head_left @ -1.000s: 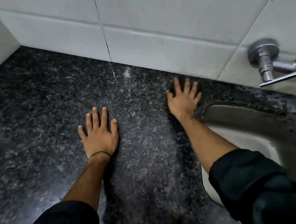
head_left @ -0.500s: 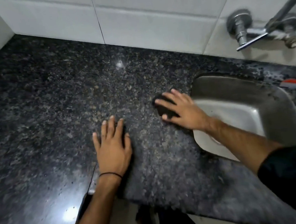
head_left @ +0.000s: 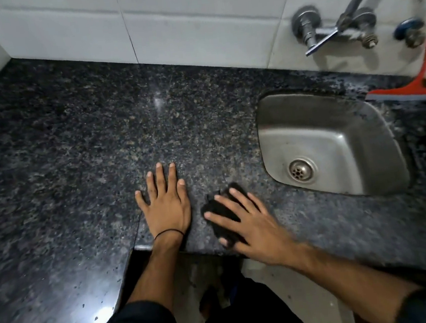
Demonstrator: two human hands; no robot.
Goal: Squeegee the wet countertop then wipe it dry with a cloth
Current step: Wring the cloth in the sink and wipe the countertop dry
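The dark speckled granite counter (head_left: 81, 153) fills the view, an L-shaped slab backed by white wall tiles (head_left: 194, 27), with no standing water that I can make out, only a glossy sheen at its front left corner. Set into its right part is the rectangular stainless steel sink (head_left: 334, 139), and behind that, against the back edge, the red-handled squeegee (head_left: 412, 84) leans on the wall, set aside. The right hand (head_left: 249, 223) lies near the front edge, fingers (head_left: 226, 207) spread flat, pressing the small dark cloth (head_left: 222, 212) under them; the cloth sits directly beneath the palm and fingers, its long axis running roughly front to back. The left hand (head_left: 165, 205) rests just beside it to the left, open and flat, holding nothing. The drying step looks underway; untouched counter stretches leftward and toward the back.
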